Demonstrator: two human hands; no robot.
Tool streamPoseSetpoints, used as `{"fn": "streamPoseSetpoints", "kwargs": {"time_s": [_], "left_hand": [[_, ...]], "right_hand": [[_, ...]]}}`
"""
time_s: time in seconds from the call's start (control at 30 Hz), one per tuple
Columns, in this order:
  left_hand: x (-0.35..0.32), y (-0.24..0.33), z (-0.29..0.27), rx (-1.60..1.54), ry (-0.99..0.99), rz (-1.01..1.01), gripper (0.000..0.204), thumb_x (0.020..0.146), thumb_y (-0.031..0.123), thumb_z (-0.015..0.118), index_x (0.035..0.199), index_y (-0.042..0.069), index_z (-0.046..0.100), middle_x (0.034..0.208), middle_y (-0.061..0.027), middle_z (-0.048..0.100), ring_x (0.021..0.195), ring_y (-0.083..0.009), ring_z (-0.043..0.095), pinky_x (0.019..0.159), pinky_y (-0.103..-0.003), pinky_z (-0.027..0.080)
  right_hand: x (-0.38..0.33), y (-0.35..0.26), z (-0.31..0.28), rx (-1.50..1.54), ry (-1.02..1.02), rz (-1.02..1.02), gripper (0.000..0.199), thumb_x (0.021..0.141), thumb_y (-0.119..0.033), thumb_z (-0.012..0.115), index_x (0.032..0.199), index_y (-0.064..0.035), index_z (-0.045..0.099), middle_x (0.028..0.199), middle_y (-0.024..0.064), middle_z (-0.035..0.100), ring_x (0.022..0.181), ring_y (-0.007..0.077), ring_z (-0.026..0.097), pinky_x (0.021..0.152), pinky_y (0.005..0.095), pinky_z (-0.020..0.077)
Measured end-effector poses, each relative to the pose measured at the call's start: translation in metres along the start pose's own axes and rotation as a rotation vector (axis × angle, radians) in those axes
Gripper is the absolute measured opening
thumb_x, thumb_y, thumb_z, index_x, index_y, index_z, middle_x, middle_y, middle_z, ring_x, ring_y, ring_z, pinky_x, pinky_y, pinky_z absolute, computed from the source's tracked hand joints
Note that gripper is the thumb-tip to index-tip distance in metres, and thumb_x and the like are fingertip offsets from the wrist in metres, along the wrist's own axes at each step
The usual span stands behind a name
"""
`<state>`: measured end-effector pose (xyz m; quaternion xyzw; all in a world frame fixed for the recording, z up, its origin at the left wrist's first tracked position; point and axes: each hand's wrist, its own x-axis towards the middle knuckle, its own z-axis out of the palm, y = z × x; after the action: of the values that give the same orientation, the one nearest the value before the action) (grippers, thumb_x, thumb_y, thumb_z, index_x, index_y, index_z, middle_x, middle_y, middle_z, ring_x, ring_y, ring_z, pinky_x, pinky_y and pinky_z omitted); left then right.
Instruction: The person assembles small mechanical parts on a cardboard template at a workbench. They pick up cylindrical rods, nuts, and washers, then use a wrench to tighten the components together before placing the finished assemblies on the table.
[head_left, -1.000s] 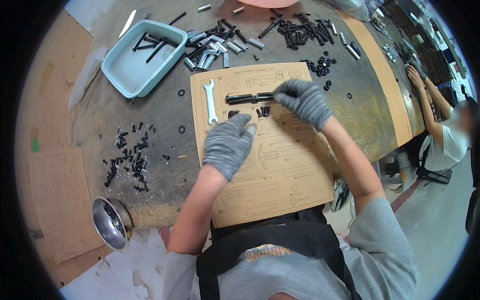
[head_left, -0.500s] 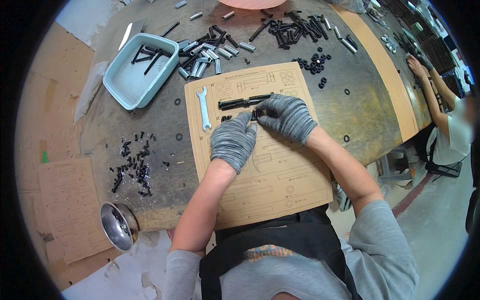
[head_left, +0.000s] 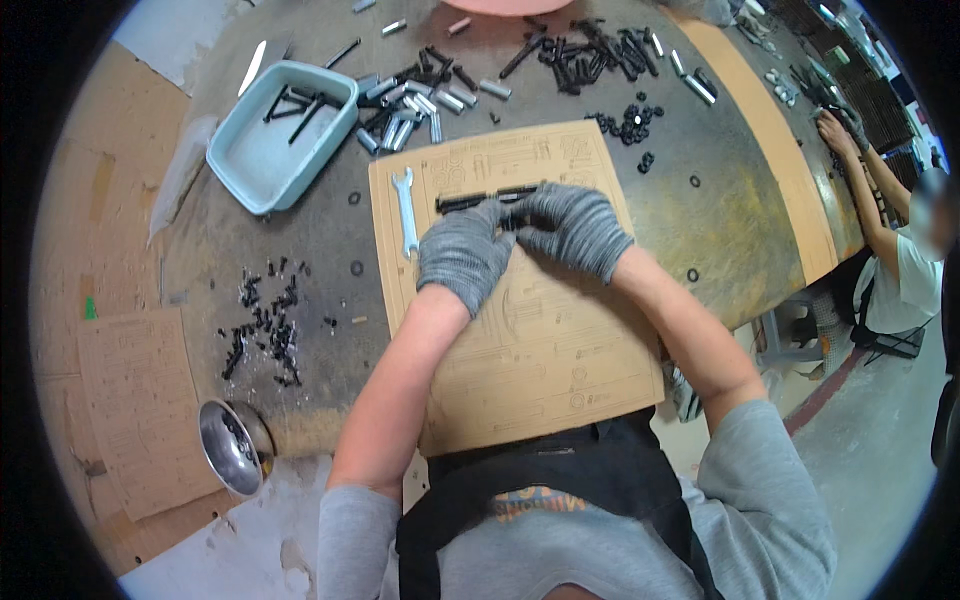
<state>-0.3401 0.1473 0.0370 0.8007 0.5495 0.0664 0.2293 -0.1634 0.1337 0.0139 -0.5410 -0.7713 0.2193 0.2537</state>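
Note:
Both my hands wear grey knit gloves and meet over a tan cardboard sheet (head_left: 540, 350) printed with line drawings. My left hand (head_left: 462, 252) and my right hand (head_left: 572, 228) have their fingertips together on small dark parts just below a long black bolt (head_left: 485, 198) lying across the sheet. Exactly what the fingers pinch is hidden by the gloves. A silver open-end wrench (head_left: 405, 210) lies on the sheet just left of my left hand.
A light blue tray (head_left: 275, 140) with a few black rods sits at the back left. Silver sleeves (head_left: 410, 105), black bolts (head_left: 580, 50) and black nuts (head_left: 628, 122) lie behind the sheet. Small black screws (head_left: 265, 320) are scattered left, above a steel bowl (head_left: 230, 445). Another person (head_left: 890, 230) works at right.
My right hand has drawn back from the long black bolt toward my left hand, and both hands now meet at the sheet's upper middle. The view shifted slightly.

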Motion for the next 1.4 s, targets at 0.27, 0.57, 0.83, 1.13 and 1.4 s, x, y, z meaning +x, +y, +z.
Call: {"fn": "streamPoseSetpoints", "kwargs": {"time_s": [0.27, 0.57, 0.83, 1.13, 1.4], "left_hand": [[-0.014, 0.006, -0.012, 0.025, 0.003, -0.053, 0.037, 0.084, 0.029, 0.063, 0.115, 0.009, 0.062, 0.095, -0.0151, 0.068, 0.089, -0.0299, 0.065, 0.08, -0.042, 0.05], [-0.03, -0.001, 0.01, -0.059, 0.054, -0.039, 0.038, 0.088, 0.031, 0.056, 0.116, 0.007, 0.062, 0.105, -0.0175, 0.066, 0.096, -0.0321, 0.064, 0.087, -0.041, 0.048], [-0.028, -0.006, 0.015, -0.012, 0.036, -0.076, 0.037, 0.089, 0.034, 0.051, 0.115, 0.01, 0.062, 0.095, -0.0209, 0.067, 0.088, -0.0355, 0.064, 0.081, -0.044, 0.051], [-0.048, -0.095, -0.033, -0.413, 0.423, -0.071, 0.028, 0.089, 0.027, 0.058, 0.103, 0.004, 0.066, 0.094, -0.0189, 0.068, 0.084, -0.0323, 0.066, 0.077, -0.038, 0.052], [-0.046, -0.15, -0.029, -0.511, 0.674, -0.01, 0.022, 0.089, 0.022, 0.061, 0.101, 0.004, 0.067, 0.097, -0.017, 0.068, 0.087, -0.0312, 0.067, 0.079, -0.038, 0.052]], "right_hand": [[-0.008, -0.012, -0.009, 0.192, 0.046, 0.121, 0.03, 0.077, -0.017, 0.072, 0.106, -0.0104, 0.067, 0.086, 0.0076, 0.067, 0.074, 0.0188, 0.063, 0.072, 0.031, 0.0519], [-0.028, -0.01, -0.001, -0.097, 0.115, 0.085, 0.017, 0.084, -0.019, 0.064, 0.096, -0.0097, 0.071, 0.082, 0.0121, 0.065, 0.072, 0.0284, 0.062, 0.069, 0.0361, 0.0511], [-0.026, -0.016, 0.011, -0.246, 0.122, 0.017, 0.015, 0.082, -0.018, 0.064, 0.096, -0.0141, 0.069, 0.082, 0.0124, 0.062, 0.074, 0.0331, 0.061, 0.066, 0.04, 0.0496], [0.042, -0.052, -0.013, -0.114, 0.178, -0.092, 0.013, 0.083, -0.017, 0.065, 0.09, -0.0064, 0.068, 0.084, 0.014, 0.066, 0.075, 0.0306, 0.065, 0.068, 0.0385, 0.0514], [0.271, -0.135, 0.068, -0.588, -0.124, -0.348, 0.025, 0.083, -0.013, 0.057, 0.107, -0.0147, 0.064, 0.095, 0.0141, 0.066, 0.091, 0.0321, 0.064, 0.079, 0.0415, 0.0505]]}}
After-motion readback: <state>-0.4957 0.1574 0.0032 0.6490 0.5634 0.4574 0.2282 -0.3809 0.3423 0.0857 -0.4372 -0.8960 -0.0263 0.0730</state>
